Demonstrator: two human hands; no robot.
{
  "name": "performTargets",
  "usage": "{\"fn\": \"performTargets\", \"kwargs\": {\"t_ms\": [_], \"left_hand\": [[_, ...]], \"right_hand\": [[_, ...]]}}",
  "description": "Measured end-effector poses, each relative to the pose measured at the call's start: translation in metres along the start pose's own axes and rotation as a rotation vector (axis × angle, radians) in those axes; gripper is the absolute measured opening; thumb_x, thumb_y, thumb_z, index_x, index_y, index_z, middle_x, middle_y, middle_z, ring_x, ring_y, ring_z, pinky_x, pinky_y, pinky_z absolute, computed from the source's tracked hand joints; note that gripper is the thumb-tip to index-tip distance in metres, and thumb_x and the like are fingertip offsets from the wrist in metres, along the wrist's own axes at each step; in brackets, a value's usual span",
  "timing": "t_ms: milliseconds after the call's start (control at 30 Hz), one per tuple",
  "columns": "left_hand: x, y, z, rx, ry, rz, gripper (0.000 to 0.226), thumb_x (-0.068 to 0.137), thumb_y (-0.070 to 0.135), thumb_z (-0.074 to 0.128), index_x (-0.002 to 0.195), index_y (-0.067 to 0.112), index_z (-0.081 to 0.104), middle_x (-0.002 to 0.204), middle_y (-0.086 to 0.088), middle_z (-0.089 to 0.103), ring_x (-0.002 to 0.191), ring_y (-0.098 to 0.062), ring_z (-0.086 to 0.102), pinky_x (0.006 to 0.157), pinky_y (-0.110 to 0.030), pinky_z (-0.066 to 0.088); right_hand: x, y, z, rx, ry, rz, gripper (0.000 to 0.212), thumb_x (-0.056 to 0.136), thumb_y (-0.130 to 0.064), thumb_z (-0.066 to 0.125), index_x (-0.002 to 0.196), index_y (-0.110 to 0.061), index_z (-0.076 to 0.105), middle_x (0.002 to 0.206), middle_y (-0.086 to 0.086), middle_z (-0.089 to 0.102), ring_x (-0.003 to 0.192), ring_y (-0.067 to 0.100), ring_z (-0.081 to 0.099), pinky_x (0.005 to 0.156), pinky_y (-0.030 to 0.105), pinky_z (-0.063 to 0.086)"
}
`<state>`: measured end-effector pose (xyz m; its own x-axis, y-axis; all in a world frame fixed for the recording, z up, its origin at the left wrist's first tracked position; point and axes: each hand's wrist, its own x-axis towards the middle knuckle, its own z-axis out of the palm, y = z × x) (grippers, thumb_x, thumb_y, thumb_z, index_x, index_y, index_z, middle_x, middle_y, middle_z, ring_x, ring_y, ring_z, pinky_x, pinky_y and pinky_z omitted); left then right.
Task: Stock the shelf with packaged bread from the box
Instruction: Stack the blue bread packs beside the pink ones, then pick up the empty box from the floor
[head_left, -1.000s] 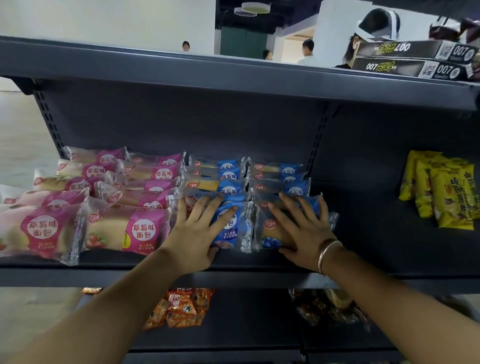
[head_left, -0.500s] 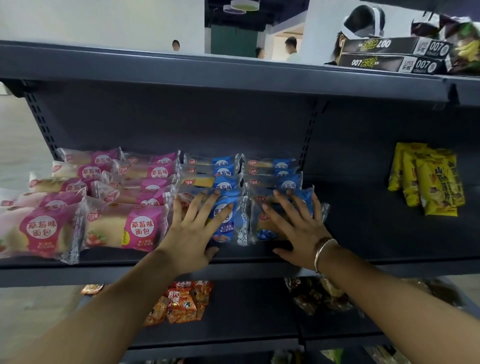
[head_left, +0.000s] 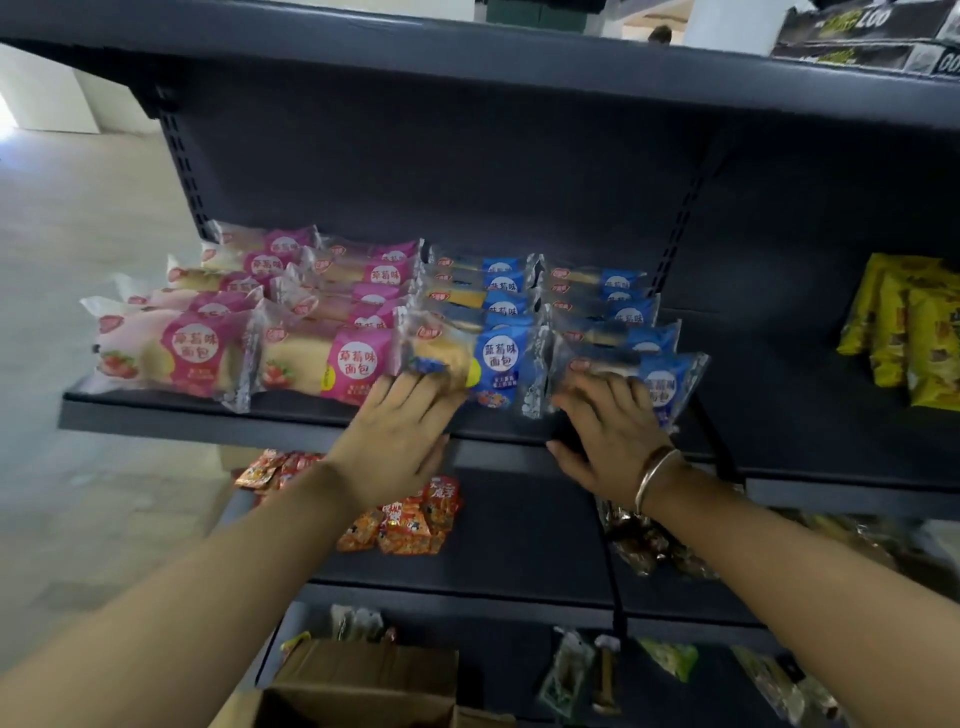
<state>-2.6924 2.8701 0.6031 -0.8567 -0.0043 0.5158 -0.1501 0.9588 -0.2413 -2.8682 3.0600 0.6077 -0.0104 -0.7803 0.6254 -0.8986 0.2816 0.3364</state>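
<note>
Brown cardboard fills the bottom of the frame, left of centre, where the box (head_left: 363, 686) is seen with its flaps open; what it holds cannot be told, since its inside is hidden. Above it, two lower shelves are stocked with small snack packs: orange packets (head_left: 405, 519) at mid-frame and brownish ones to their right. At the centre of the frame the shelf (head_left: 208, 423) being stocked is reached by both hands. The left hand (head_left: 400, 431) is laid flat, fingers straight, with the fingertips against the front blue bread pack (head_left: 467, 358); nothing is gripped. The right hand (head_left: 608, 436), a bangle on its wrist, is likewise spread flat, its fingers pressed on the next blue pack (head_left: 644, 379) to the right, which sits slightly askew at the shelf's front edge. The step in hand is judged to be squaring off the two blue rows. Next, more bread would have to be taken from the box, if any is left, and room is seen on the shelf to the right. To the left, pink packs (head_left: 322, 358) are stacked in two rows running back to the rear panel. At the right edge, yellow packets (head_left: 914, 332) are stacked well apart from the bread.
</note>
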Motion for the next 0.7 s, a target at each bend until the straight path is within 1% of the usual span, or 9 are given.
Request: {"fn": "performTargets", "kwargs": {"t_ms": [100, 167, 267, 400, 467, 533, 600, 633, 700], "left_hand": [[-0.026, -0.008, -0.007, -0.052, 0.003, 0.069, 0.032, 0.075, 0.026, 0.042, 0.092, 0.012, 0.064, 0.088, -0.007, 0.064, 0.084, -0.022, 0.051, 0.068, -0.031, 0.051], [-0.044, -0.016, -0.013, -0.063, -0.060, 0.087, 0.028, 0.073, 0.026, 0.042, 0.077, 0.012, 0.067, 0.074, -0.005, 0.064, 0.069, -0.024, 0.060, 0.059, -0.027, 0.051], [-0.079, -0.025, -0.018, -0.023, -0.163, 0.044, 0.032, 0.068, 0.027, 0.040, 0.068, 0.012, 0.068, 0.067, -0.004, 0.066, 0.062, -0.024, 0.065, 0.054, -0.023, 0.050], [-0.143, -0.035, -0.009, -0.058, -0.305, -0.053, 0.031, 0.064, 0.026, 0.040, 0.066, 0.014, 0.068, 0.064, -0.003, 0.066, 0.059, -0.026, 0.065, 0.047, -0.025, 0.050], [-0.179, -0.038, 0.003, -0.085, -0.396, -0.138, 0.024, 0.063, 0.022, 0.047, 0.067, 0.012, 0.068, 0.065, -0.005, 0.067, 0.059, -0.027, 0.065, 0.046, -0.027, 0.050], [-0.214, -0.034, 0.016, -0.162, -0.479, -0.276, 0.019, 0.064, 0.016, 0.054, 0.073, 0.008, 0.069, 0.071, -0.011, 0.068, 0.067, -0.032, 0.066, 0.052, -0.031, 0.053], [-0.248, -0.024, 0.029, -0.251, -0.584, -0.504, 0.029, 0.082, 0.017, 0.046, 0.100, 0.005, 0.065, 0.098, -0.016, 0.065, 0.097, -0.036, 0.060, 0.075, -0.039, 0.051], [-0.265, -0.019, 0.038, -0.256, -0.671, -0.616, 0.032, 0.089, 0.021, 0.043, 0.114, 0.007, 0.058, 0.113, -0.016, 0.059, 0.110, -0.035, 0.053, 0.085, -0.040, 0.046], [-0.303, -0.006, 0.053, -0.284, -0.844, -0.850, 0.038, 0.092, 0.024, 0.045, 0.126, 0.008, 0.046, 0.126, -0.015, 0.047, 0.120, -0.033, 0.042, 0.093, -0.039, 0.041]], "right_hand": [[0.004, -0.027, 0.000, 0.065, -0.048, -0.084, 0.022, 0.077, -0.024, 0.045, 0.091, -0.012, 0.055, 0.087, 0.006, 0.057, 0.082, 0.022, 0.044, 0.071, 0.035, 0.035], [0.005, -0.050, 0.001, 0.087, -0.123, -0.136, 0.024, 0.072, -0.018, 0.042, 0.075, -0.011, 0.065, 0.067, 0.003, 0.060, 0.068, 0.021, 0.052, 0.065, 0.030, 0.034], [0.010, -0.091, -0.003, 0.149, -0.220, -0.159, 0.028, 0.065, -0.016, 0.040, 0.065, -0.012, 0.068, 0.054, 0.001, 0.059, 0.051, 0.022, 0.057, 0.053, 0.025, 0.040], [0.014, -0.151, -0.005, 0.315, -0.359, -0.199, 0.008, 0.055, -0.008, 0.055, 0.053, -0.011, 0.061, 0.046, 0.001, 0.055, 0.042, 0.022, 0.055, 0.039, 0.015, 0.036], [0.011, -0.179, 0.000, 0.360, -0.488, -0.211, 0.009, 0.056, -0.005, 0.068, 0.063, -0.010, 0.064, 0.055, 0.003, 0.061, 0.051, 0.023, 0.060, 0.043, 0.017, 0.039], [0.007, -0.207, 0.005, 0.396, -0.751, -0.166, 0.019, 0.079, -0.011, 0.063, 0.098, -0.008, 0.065, 0.093, 0.008, 0.067, 0.087, 0.026, 0.063, 0.064, 0.026, 0.045], [-0.001, -0.229, 0.019, 0.420, -1.020, -0.043, 0.032, 0.094, -0.024, 0.046, 0.123, -0.011, 0.051, 0.122, 0.009, 0.056, 0.110, 0.029, 0.053, 0.080, 0.030, 0.041], [-0.007, -0.240, 0.025, 0.442, -1.129, 0.012, 0.036, 0.094, -0.027, 0.045, 0.128, -0.013, 0.046, 0.127, 0.010, 0.053, 0.113, 0.030, 0.052, 0.084, 0.032, 0.043], [-0.026, -0.257, 0.048, 0.457, -1.273, 0.089, 0.047, 0.093, -0.031, 0.048, 0.136, -0.015, 0.037, 0.133, 0.012, 0.049, 0.116, 0.032, 0.051, 0.091, 0.037, 0.046]]}}
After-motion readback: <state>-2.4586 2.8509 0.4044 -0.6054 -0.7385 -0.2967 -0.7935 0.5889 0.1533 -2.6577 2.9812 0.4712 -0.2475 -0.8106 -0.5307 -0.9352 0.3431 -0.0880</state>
